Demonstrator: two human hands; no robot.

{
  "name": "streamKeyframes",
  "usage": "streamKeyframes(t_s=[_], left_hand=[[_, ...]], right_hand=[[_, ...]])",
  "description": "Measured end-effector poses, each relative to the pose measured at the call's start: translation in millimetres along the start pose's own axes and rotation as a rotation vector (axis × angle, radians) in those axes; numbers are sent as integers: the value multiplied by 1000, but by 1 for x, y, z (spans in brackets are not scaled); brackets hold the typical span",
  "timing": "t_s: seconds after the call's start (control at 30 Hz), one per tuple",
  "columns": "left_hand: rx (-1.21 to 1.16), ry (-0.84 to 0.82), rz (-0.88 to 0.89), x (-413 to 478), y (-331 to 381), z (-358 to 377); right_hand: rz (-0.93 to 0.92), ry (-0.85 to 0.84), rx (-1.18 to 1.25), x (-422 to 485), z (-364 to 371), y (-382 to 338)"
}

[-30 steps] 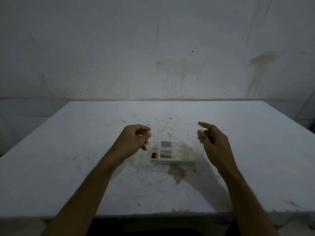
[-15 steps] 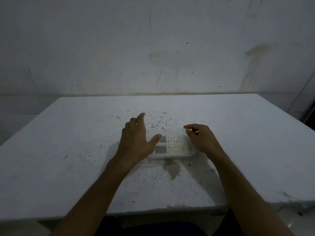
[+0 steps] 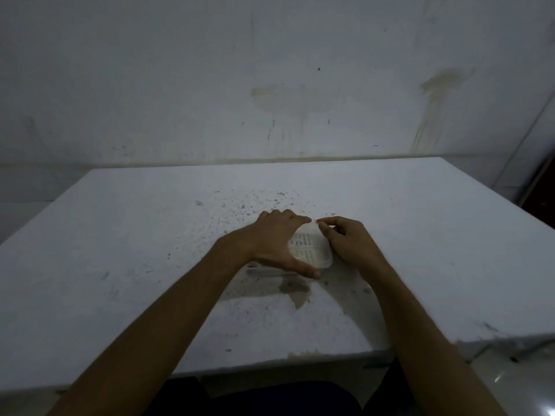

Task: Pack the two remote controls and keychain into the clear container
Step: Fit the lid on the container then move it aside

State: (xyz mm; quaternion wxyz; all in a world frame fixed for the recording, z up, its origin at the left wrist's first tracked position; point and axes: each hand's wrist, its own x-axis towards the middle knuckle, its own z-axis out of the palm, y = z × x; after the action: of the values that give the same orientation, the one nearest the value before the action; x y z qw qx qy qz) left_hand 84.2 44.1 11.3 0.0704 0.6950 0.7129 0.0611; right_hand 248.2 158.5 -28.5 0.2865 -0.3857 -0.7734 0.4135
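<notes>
The clear container (image 3: pixel 312 250) lies in the middle of the white table (image 3: pixel 120 250). Through its top I see the button ends of two white remote controls (image 3: pixel 306 247), side by side. My left hand (image 3: pixel 279 244) lies flat over the container's left part, thumb along its near edge. My right hand (image 3: pixel 345 244) rests on its right end, fingertips at the far edge. The two hands almost touch at the back. The keychain is hidden from me.
The table stands against a stained white wall (image 3: pixel 270 85). A brown stain (image 3: pixel 295 291) marks the table just in front of the container, and dark specks are scattered behind it. The table's right edge drops to a tiled floor (image 3: pixel 510 382).
Both hands came down from above the container onto it. The left hand slid right across the top, and the right hand's fingers moved in to meet it.
</notes>
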Motion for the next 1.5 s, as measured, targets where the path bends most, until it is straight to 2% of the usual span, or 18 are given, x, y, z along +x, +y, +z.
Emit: streamKeyframes(t_s=[0.17,0.27,0.4,0.53,0.63,0.7,0.87,1.03,1.17,1.33,1.5], left_hand=[[12,141,26,-8,-5,18],[-10,161,15,-8,-4,20],[-58,141,-57,-9,-4,19],[9,131,-59,-9,-5,22],[34,126,-62,-7,-6,23],[55,125,-59,-5,-6,22],[76,98,-68,-9,-6,21],[75,73,-76,-8,-7,22],[69,44,-83,-8,-7,22],[84,35,-69,-4,-9,22],[76,36,-61,-5,-8,19]], right_hand=[[-7,-12,-53,-2,0,0],[34,-14,-36,-2,-1,-2],[230,-140,53,16,-11,-13],[421,-179,-56,39,-9,-24],[465,-226,-82,47,-11,-24],[430,-215,-80,42,-13,-22],[93,-77,-186,-10,-5,-20],[178,-112,42,-66,-13,-16],[135,-36,15,-66,-7,-9],[202,-154,-8,-51,-15,-11],[230,-45,57,-7,-13,-24]])
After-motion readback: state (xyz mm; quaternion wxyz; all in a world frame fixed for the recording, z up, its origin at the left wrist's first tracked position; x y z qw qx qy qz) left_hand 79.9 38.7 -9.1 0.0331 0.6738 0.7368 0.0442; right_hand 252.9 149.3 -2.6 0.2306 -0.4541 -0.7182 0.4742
